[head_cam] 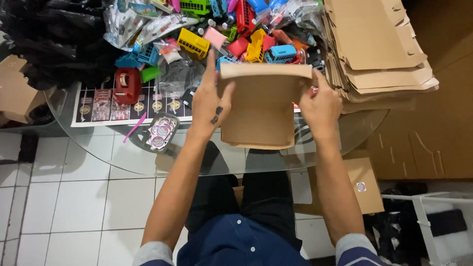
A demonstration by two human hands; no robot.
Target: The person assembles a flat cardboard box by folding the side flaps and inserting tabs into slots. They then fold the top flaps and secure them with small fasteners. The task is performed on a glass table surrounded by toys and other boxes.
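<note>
We hold a flat brown cardboard box blank (261, 106) above the round glass table (345, 133), our left hand (209, 101) grasping its left edge, our right hand (321, 106) gripping its right edge. Beyond the blank lies a heap of colourful plastic toy buses (236, 34); to its right, a stack of brown cardboard sheets (379, 54).

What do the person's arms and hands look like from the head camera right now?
Both forearms are bare. The left hand carries a small dark tattoo-like mark on its back near the wrist. The right hand shows no marking, ring or watch. Short light grey sleeves end near the elbows, with a dark blue garment between them.
</note>
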